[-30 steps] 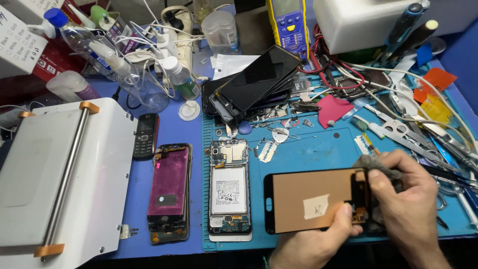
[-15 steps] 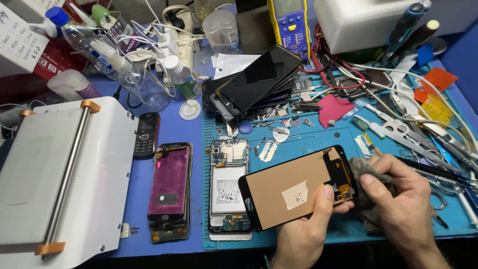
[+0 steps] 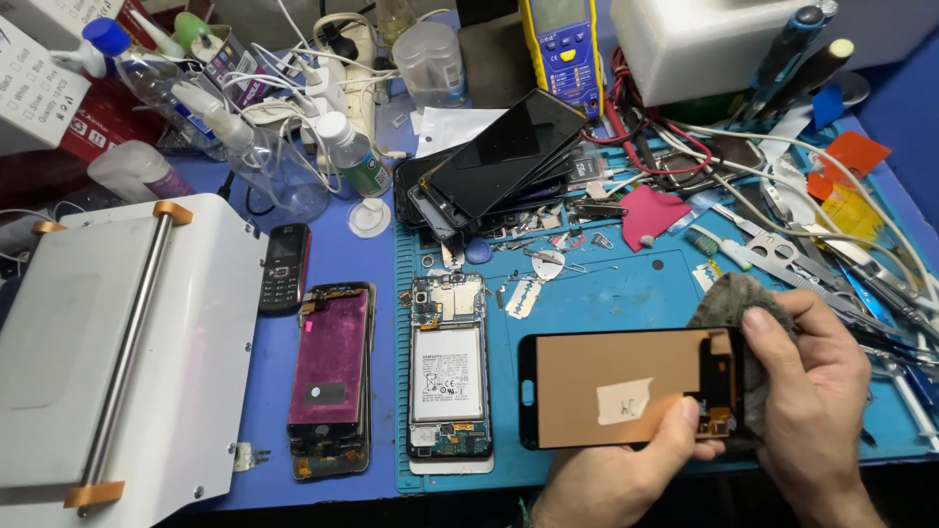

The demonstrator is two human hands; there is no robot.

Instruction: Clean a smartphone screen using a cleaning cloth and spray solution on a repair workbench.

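Over a cluttered blue table (image 3: 323, 411), the left hand (image 3: 626, 469) pinches a phone screen panel (image 3: 626, 386) copper-backed side up, steadying it while the right hand (image 3: 812, 391) presses a grey cloth (image 3: 729, 293) closed against its end.

screen panel (image 3: 616, 386): matt copper foil back | cloth (image 3: 729, 298): grey, rough | mat (image 3: 626, 293): matt blue rubber

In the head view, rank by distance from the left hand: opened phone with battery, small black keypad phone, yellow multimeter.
From the left hand:
1. Opened phone with battery, just to its left on the mat.
2. Small black keypad phone, farther left.
3. Yellow multimeter, at the bench's far edge.
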